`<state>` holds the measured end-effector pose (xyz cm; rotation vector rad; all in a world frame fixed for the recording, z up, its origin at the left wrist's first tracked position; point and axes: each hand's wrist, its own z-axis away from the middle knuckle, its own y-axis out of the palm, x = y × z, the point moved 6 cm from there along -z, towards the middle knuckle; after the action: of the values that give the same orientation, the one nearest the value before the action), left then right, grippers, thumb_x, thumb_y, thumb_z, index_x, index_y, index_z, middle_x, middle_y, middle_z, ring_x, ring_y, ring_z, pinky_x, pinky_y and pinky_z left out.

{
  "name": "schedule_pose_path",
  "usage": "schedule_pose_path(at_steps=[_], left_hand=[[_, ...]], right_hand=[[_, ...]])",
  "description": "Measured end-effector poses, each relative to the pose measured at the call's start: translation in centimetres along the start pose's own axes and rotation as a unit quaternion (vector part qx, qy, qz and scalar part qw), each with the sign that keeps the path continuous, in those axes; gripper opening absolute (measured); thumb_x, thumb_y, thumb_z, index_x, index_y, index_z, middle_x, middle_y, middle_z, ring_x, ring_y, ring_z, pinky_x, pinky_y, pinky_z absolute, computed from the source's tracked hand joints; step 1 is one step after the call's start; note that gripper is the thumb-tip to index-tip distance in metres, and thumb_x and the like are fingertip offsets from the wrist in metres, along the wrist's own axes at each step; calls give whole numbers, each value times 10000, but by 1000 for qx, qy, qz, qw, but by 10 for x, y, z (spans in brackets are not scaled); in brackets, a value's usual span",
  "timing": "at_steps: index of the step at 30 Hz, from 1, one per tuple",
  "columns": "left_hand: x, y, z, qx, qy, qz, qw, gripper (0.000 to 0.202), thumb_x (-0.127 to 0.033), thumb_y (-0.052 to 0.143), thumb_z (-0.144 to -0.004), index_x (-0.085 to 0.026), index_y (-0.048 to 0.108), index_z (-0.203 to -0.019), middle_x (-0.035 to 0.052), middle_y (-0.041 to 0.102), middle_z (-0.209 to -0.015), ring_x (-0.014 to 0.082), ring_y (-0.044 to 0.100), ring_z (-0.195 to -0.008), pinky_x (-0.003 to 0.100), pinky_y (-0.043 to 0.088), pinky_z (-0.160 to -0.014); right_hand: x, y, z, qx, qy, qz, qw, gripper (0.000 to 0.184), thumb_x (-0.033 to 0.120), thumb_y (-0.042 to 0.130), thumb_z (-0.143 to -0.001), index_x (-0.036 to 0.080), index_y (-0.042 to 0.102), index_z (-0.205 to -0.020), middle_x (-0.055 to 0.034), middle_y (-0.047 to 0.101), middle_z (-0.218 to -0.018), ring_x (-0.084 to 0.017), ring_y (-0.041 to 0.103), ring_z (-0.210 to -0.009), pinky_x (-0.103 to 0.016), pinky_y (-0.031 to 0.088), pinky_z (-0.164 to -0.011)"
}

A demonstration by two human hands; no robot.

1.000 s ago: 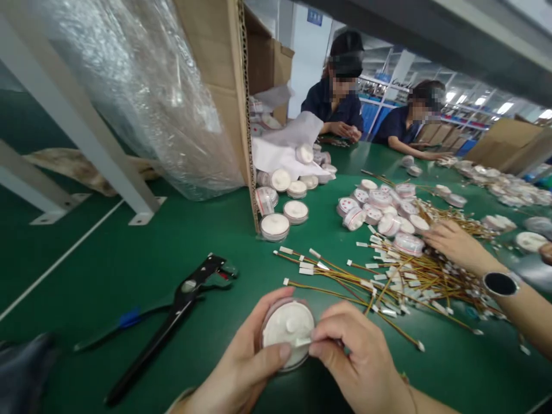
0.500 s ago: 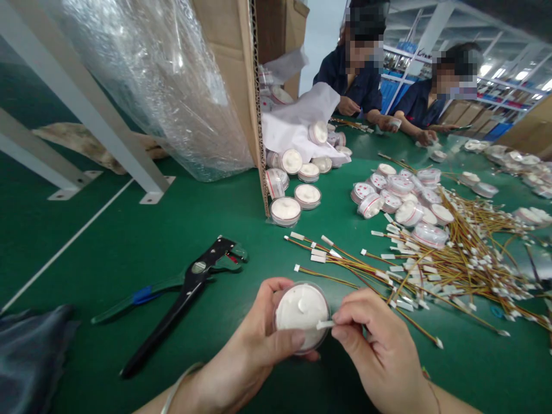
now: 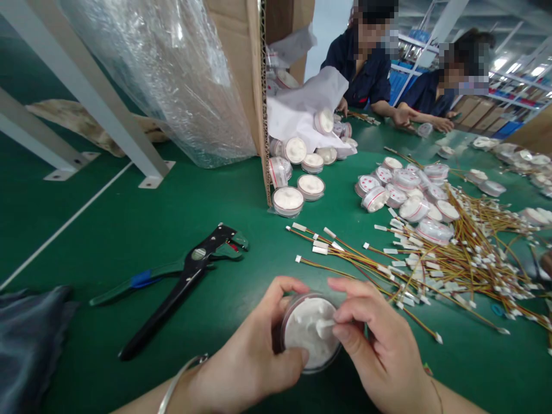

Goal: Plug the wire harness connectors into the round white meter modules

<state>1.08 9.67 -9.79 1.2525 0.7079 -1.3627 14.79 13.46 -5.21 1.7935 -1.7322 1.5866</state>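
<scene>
My left hand (image 3: 254, 351) is wrapped round a round white disc part (image 3: 308, 339) with a clear rim, held just above the green table (image 3: 129, 230). My right hand (image 3: 379, 339) pinches a small white connector (image 3: 324, 328) against the face of that disc. A wire from the connector runs under my right fingers, mostly hidden. Just beyond my hands lies a pile of yellow and red wires with white connectors (image 3: 431, 264).
A black wire stripper with green and blue handles (image 3: 181, 276) lies to the left. More white discs (image 3: 405, 192) sit behind the wires and spill from a cardboard box (image 3: 254, 69). Two people work at the far side. A grey cloth (image 3: 30, 339) is at the lower left.
My right hand has brought the white connector from the disc's edge onto its face, and my left fingers have closed further round the disc. A co-worker's arm on the right has left the view.
</scene>
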Motion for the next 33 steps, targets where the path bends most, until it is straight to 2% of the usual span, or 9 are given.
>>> schedule_pose_path(at_steps=[5, 7, 12, 15, 17, 20, 22, 27, 33], left_hand=[[2, -2, 3, -23, 24, 60, 998, 552, -366, 591, -817, -252, 268, -1249, 47, 570, -1030, 171, 525, -843, 266, 430, -728], [3, -6, 3, -47, 25, 64, 997, 543, -400, 562, -843, -271, 215, -1240, 49, 573, -1025, 182, 539, -848, 285, 446, -728], [4, 1, 0, -11, -16, 57, 998, 373, -380, 600, -829, -242, 324, -1038, 22, 555, -935, 171, 557, -773, 283, 463, -644], [3, 4, -2, 13, -8, 66, 998, 472, -348, 678, -775, -198, 406, -1130, 48, 560, -1024, 182, 546, -885, 287, 443, -739], [3, 4, -3, 19, 3, 97, 995, 616, -340, 702, -759, -222, 338, -1242, 66, 544, -1134, 193, 544, -958, 301, 441, -795], [3, 0, -5, 10, 17, 111, 994, 752, -338, 730, -739, -247, 229, -1292, 65, 568, -1121, 182, 567, -932, 290, 449, -782], [3, -2, -5, 5, 18, 111, 994, 732, -333, 738, -733, -235, 249, -1269, 56, 591, -1065, 167, 576, -885, 267, 452, -741], [4, -5, -5, -4, 13, 98, 995, 634, -284, 740, -732, -222, 366, -1241, 47, 592, -1106, 162, 568, -924, 269, 460, -790], [5, -2, -4, 12, 16, 31, 999, 580, -276, 719, -750, -256, 405, -1236, 0, 601, -1008, 125, 554, -857, 241, 476, -768]], right_hand=[[-1, -3, -2, 11, 9, -28, 999, 161, 110, 524, -857, 236, 530, -956, 5, 637, -993, -114, 564, -885, -253, 466, -762], [-1, -4, -2, 3, 7, -16, 1000, 146, 109, 514, -860, 229, 528, -942, 7, 643, -915, -109, 564, -838, -240, 466, -725], [2, -2, -3, -7, -16, 19, 1000, 124, 113, 513, -857, 223, 516, -915, -21, 621, -1125, -129, 561, -930, -274, 468, -802], [5, 2, -4, 18, -42, 14, 999, 129, 108, 514, -855, 219, 511, -920, -9, 634, -1124, -127, 563, -865, -268, 478, -755], [4, 1, -5, 12, -36, 10, 999, 138, 96, 517, -850, 209, 519, -930, -4, 645, -1073, -118, 561, -853, -253, 476, -749], [-3, -4, -6, -13, 14, -3, 1000, 161, 71, 515, -849, 205, 530, -938, 19, 635, -973, -92, 556, -852, -216, 464, -744], [-5, -5, -6, -13, 25, -3, 1000, 153, 68, 520, -853, 203, 541, -923, 27, 619, -929, -81, 552, -858, -202, 453, -753], [3, -8, -5, -50, -24, 77, 995, 37, 147, 580, -851, 178, 601, -851, -32, 518, -998, -93, 525, -860, -202, 447, -722], [15, 1, -6, -9, -88, 46, 995, 66, 183, 594, -852, 142, 618, -806, -19, 538, -750, -107, 490, -708, -229, 438, -609]])
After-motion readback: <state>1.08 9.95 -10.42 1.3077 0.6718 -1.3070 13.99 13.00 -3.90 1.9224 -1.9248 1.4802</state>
